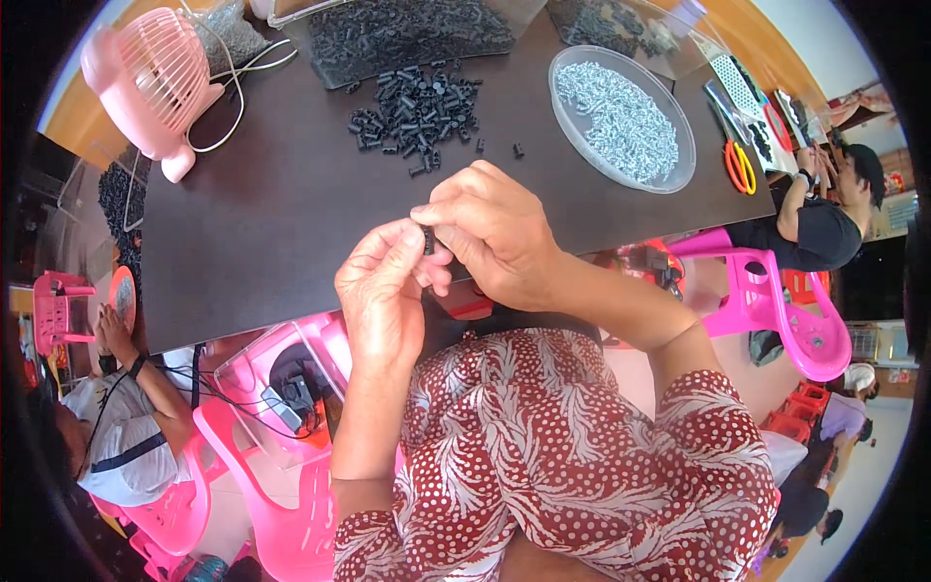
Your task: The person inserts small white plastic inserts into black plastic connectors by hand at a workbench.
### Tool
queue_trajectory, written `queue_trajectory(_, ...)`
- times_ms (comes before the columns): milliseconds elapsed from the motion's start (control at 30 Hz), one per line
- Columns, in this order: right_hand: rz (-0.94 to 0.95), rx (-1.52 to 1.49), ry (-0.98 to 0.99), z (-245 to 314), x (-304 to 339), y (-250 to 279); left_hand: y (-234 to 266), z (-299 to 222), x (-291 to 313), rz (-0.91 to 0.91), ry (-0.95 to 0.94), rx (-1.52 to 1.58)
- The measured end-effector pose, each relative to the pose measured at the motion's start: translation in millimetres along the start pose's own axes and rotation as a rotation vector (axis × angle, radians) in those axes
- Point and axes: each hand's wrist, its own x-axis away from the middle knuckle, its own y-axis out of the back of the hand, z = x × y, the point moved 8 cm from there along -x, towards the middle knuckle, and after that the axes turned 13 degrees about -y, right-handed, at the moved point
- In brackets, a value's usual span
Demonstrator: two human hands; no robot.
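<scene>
Black and stubby, a small part [429,241] stands nearly upright between your two hands, just above the near edge of a dark desk [262,223]; your left hand [383,281] has its grip closed, pinching the part between thumb and fingers; your right hand [495,228] meets it at the upper end, fingers curled inward and the thumb near the part, though whether that grip pinches it too, you cannot tell from this angle.

Beyond your hands lies a loose heap of black pieces [417,107], with two strays [518,150] to its right; behind the heap stands a clear bin [529,15] filled with more of the same; to the right, a round translucent tub [687,160] holds a mass of silvery metal pieces [621,121], with orange-and-yellow-handled scissors [739,167] near it; a pink fan [155,82] occupies the far left corner; your red-and-white patterned top [572,436] fills the foreground, as one co-worker in black [824,233] sits at right and another in pale clothing [136,446] at left.
</scene>
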Motion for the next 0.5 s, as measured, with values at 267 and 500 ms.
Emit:
queue_trajectory(267,0.011,0.039,-0.019,2.0,8.4,-2.4,5.2,-3.1,-0.3,-0.02,-0.043,0.01)
queue_trajectory(500,0.084,-0.044,-0.113,0.5,3.8,-8.6,5.6,-6.2,-1.6,-0.083,-0.102,-0.069)
